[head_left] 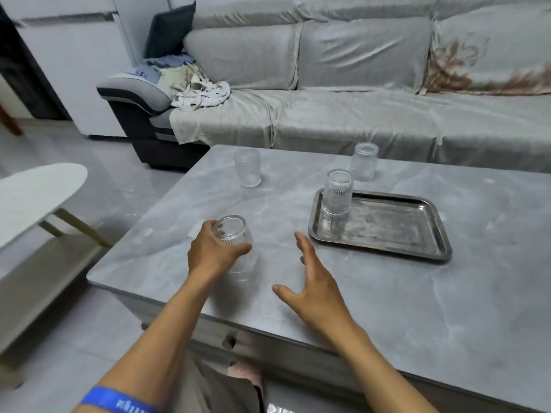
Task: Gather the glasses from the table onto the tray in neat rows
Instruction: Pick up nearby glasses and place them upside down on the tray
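Here, in the head view, a clear ribbed glass [235, 245], turned upside down, is gripped by the left hand [210, 248] near the front left corner of the grey marbled surface [387, 308]. The right hand [313, 281] is held spread and empty just beside it. A second inverted glass [337, 192] is seen in the far left corner of the rectangular steel tray [384, 225]. Two more glasses [248, 167] [363, 161] are set towards the surface's far edge.

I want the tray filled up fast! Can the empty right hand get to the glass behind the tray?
Probably yes. The right hand is open and empty, and the table between it and that glass holds only the low tray, with one glass on the tray to steer around.
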`<state>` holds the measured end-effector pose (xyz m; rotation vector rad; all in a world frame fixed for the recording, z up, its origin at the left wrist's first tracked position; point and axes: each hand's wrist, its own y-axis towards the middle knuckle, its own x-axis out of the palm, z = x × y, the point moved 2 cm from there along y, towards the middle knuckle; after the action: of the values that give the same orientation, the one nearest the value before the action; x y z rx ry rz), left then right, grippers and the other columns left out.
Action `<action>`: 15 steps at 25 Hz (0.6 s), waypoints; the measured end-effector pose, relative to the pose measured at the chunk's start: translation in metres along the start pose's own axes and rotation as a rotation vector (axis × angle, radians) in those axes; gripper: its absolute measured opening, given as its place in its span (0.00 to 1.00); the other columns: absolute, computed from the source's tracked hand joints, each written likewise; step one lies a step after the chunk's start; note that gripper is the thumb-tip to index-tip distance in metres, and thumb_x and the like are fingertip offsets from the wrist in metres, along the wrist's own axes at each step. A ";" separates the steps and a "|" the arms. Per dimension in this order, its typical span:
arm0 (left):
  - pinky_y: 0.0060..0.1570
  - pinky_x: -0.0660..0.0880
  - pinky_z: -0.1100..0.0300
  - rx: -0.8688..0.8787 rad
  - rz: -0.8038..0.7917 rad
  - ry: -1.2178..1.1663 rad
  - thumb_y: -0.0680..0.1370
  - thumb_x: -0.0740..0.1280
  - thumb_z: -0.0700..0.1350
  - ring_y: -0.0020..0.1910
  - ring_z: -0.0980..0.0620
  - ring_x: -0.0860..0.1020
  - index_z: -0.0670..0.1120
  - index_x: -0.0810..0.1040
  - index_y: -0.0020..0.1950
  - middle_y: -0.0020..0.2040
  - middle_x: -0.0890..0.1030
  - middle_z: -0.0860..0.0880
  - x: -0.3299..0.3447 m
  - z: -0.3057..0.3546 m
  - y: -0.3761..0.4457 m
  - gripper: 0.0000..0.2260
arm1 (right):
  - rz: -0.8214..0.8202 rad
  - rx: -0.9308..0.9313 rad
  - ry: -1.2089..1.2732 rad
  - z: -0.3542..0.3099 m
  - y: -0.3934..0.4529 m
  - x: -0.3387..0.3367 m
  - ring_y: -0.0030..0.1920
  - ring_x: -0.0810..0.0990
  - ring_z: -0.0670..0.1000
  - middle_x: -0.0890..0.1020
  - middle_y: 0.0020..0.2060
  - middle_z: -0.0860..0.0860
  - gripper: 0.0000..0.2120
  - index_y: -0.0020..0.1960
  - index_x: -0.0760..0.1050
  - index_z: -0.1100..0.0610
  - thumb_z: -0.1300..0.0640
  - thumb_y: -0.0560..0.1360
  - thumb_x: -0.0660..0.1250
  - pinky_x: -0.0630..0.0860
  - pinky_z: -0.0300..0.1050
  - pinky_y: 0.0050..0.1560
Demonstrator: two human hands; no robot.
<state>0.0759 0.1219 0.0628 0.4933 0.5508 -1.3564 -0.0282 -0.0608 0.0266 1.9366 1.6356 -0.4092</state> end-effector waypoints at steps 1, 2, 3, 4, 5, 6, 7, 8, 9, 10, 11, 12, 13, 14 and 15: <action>0.48 0.74 0.53 0.072 -0.004 -0.009 0.58 0.79 0.54 0.52 0.47 0.78 0.53 0.71 0.59 0.53 0.80 0.52 -0.001 0.011 -0.004 0.32 | 0.002 -0.041 -0.002 -0.006 0.004 0.000 0.75 0.60 0.44 0.54 0.77 0.37 0.51 0.77 0.42 0.37 0.49 0.68 0.74 0.65 0.39 0.67; 0.47 0.75 0.53 0.160 -0.028 -0.036 0.57 0.78 0.56 0.51 0.50 0.79 0.56 0.71 0.58 0.52 0.80 0.55 -0.001 0.023 -0.011 0.32 | 0.012 -0.093 -0.031 -0.014 0.009 -0.001 0.76 0.57 0.43 0.52 0.78 0.38 0.52 0.76 0.39 0.35 0.49 0.68 0.74 0.67 0.42 0.67; 0.46 0.76 0.54 0.253 -0.066 -0.072 0.56 0.77 0.57 0.49 0.53 0.79 0.60 0.71 0.56 0.51 0.80 0.59 0.002 0.039 -0.019 0.31 | 0.042 -0.145 -0.067 -0.021 0.014 -0.004 0.76 0.56 0.42 0.52 0.78 0.39 0.52 0.76 0.38 0.34 0.49 0.68 0.74 0.70 0.44 0.65; 0.44 0.77 0.56 0.333 -0.106 -0.114 0.56 0.77 0.57 0.48 0.57 0.79 0.61 0.71 0.56 0.49 0.81 0.60 0.005 0.056 -0.028 0.31 | 0.097 -0.186 -0.082 -0.026 0.019 -0.011 0.75 0.59 0.43 0.55 0.78 0.41 0.52 0.76 0.40 0.34 0.49 0.68 0.74 0.73 0.45 0.63; 0.42 0.77 0.59 0.399 -0.148 -0.160 0.56 0.77 0.57 0.47 0.61 0.79 0.62 0.71 0.56 0.48 0.81 0.62 0.008 0.072 -0.036 0.30 | 0.179 -0.213 -0.065 -0.029 0.025 -0.020 0.72 0.65 0.44 0.60 0.77 0.43 0.50 0.77 0.44 0.37 0.50 0.68 0.75 0.75 0.45 0.60; 0.41 0.77 0.62 0.455 -0.202 -0.212 0.57 0.78 0.57 0.47 0.62 0.79 0.63 0.72 0.56 0.48 0.81 0.64 0.012 0.088 -0.039 0.30 | 0.275 -0.227 -0.039 -0.028 0.030 -0.032 0.68 0.71 0.46 0.66 0.74 0.44 0.47 0.77 0.50 0.40 0.49 0.67 0.75 0.77 0.44 0.56; 0.40 0.77 0.66 0.503 -0.288 -0.269 0.58 0.78 0.56 0.48 0.62 0.79 0.63 0.73 0.57 0.50 0.81 0.65 0.017 0.101 -0.038 0.29 | 0.367 -0.224 -0.019 -0.024 0.034 -0.045 0.63 0.76 0.47 0.71 0.70 0.45 0.44 0.74 0.55 0.41 0.48 0.65 0.76 0.79 0.45 0.53; 0.42 0.77 0.68 0.534 -0.422 -0.337 0.60 0.78 0.55 0.50 0.61 0.79 0.62 0.75 0.58 0.51 0.81 0.64 0.025 0.113 -0.033 0.28 | 0.446 -0.195 -0.004 -0.017 0.037 -0.060 0.58 0.79 0.47 0.74 0.66 0.44 0.42 0.71 0.59 0.41 0.47 0.64 0.77 0.80 0.47 0.50; 0.45 0.77 0.67 0.532 -0.572 -0.415 0.63 0.77 0.54 0.53 0.60 0.79 0.61 0.76 0.59 0.54 0.82 0.61 0.035 0.121 -0.025 0.26 | 0.507 -0.143 0.029 -0.009 0.040 -0.075 0.54 0.81 0.46 0.76 0.62 0.41 0.40 0.68 0.60 0.40 0.45 0.62 0.78 0.81 0.49 0.47; 0.48 0.77 0.63 0.480 -0.680 -0.494 0.65 0.75 0.52 0.55 0.57 0.80 0.59 0.77 0.60 0.55 0.83 0.58 0.048 0.124 -0.015 0.23 | 0.548 -0.087 0.085 0.002 0.043 -0.090 0.50 0.82 0.45 0.76 0.59 0.38 0.40 0.66 0.61 0.38 0.45 0.60 0.79 0.81 0.51 0.45; 0.51 0.76 0.60 0.392 -0.687 -0.541 0.68 0.74 0.49 0.56 0.55 0.80 0.57 0.79 0.59 0.55 0.84 0.55 0.067 0.123 -0.002 0.20 | 0.583 -0.043 0.131 0.017 0.047 -0.106 0.48 0.83 0.44 0.75 0.58 0.35 0.40 0.64 0.61 0.37 0.45 0.60 0.80 0.81 0.52 0.44; 0.51 0.75 0.58 0.289 -0.611 -0.556 0.70 0.72 0.46 0.56 0.52 0.80 0.55 0.80 0.59 0.53 0.84 0.53 0.084 0.120 0.012 0.17 | 0.616 -0.008 0.151 0.033 0.053 -0.121 0.46 0.83 0.44 0.74 0.57 0.33 0.39 0.64 0.61 0.36 0.46 0.60 0.80 0.81 0.53 0.43; 0.50 0.73 0.58 0.206 -0.482 -0.502 0.72 0.70 0.43 0.55 0.50 0.80 0.52 0.80 0.58 0.52 0.84 0.51 0.102 0.113 0.026 0.15 | 0.644 0.024 0.139 0.049 0.061 -0.135 0.46 0.83 0.45 0.74 0.57 0.34 0.39 0.64 0.61 0.35 0.47 0.61 0.80 0.81 0.54 0.44; 0.50 0.73 0.57 0.148 -0.375 -0.381 0.73 0.69 0.42 0.54 0.48 0.80 0.49 0.79 0.59 0.53 0.84 0.49 0.120 0.103 0.038 0.15 | 0.663 0.052 0.106 0.066 0.070 -0.147 0.48 0.83 0.47 0.75 0.58 0.36 0.39 0.65 0.61 0.35 0.47 0.61 0.80 0.81 0.55 0.46; 0.51 0.73 0.55 0.128 -0.326 -0.231 0.73 0.69 0.42 0.53 0.47 0.80 0.47 0.78 0.61 0.54 0.83 0.47 0.138 0.093 0.048 0.16 | 0.667 0.074 0.057 0.083 0.081 -0.158 0.51 0.82 0.51 0.75 0.60 0.39 0.40 0.65 0.61 0.35 0.47 0.61 0.80 0.80 0.56 0.48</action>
<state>0.1479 -0.0351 0.0490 0.3527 0.3648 -1.7424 0.0275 -0.2442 0.0685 2.4133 0.9214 -0.1439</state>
